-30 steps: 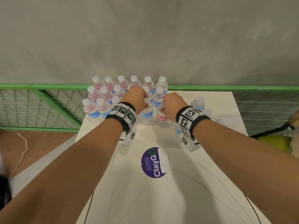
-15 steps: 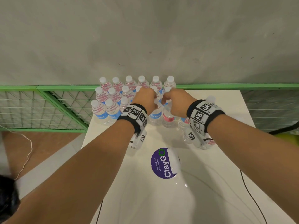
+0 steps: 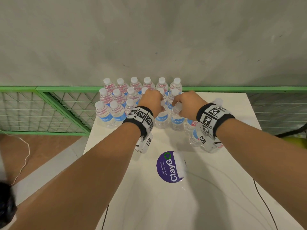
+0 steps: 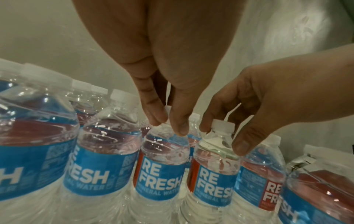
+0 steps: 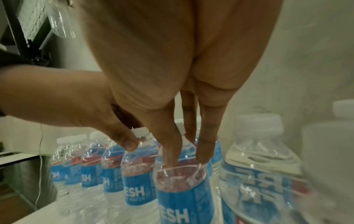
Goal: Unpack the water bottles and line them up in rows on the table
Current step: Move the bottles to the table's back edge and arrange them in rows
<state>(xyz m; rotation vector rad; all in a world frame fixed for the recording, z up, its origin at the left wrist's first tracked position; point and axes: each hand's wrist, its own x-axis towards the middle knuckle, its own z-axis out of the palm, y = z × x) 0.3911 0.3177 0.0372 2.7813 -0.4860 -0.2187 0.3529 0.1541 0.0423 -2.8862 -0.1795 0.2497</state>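
Water bottles (image 3: pixel 119 98) stand upright in rows at the far left corner of the white worktop (image 3: pixel 166 205). The left hand (image 3: pixel 150 103) pinches the neck of one front-row bottle (image 4: pixel 162 153) with fingertips pointing down, while the right hand (image 3: pixel 187 104) pinches the neck of the next bottle (image 4: pixel 214 165) just beside it. A few more bottles (image 3: pixel 192 128) stand near the right wrist, toward the worktop's right edge.

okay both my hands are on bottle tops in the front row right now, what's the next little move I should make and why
Probably let go of both and reach right. Your left hand and right hand each pinch a front-row bottle already standing upright in line with its neighbours. A loose cluster of bottles stands unaligned under your right wrist, so the nearest of those likely goes next.
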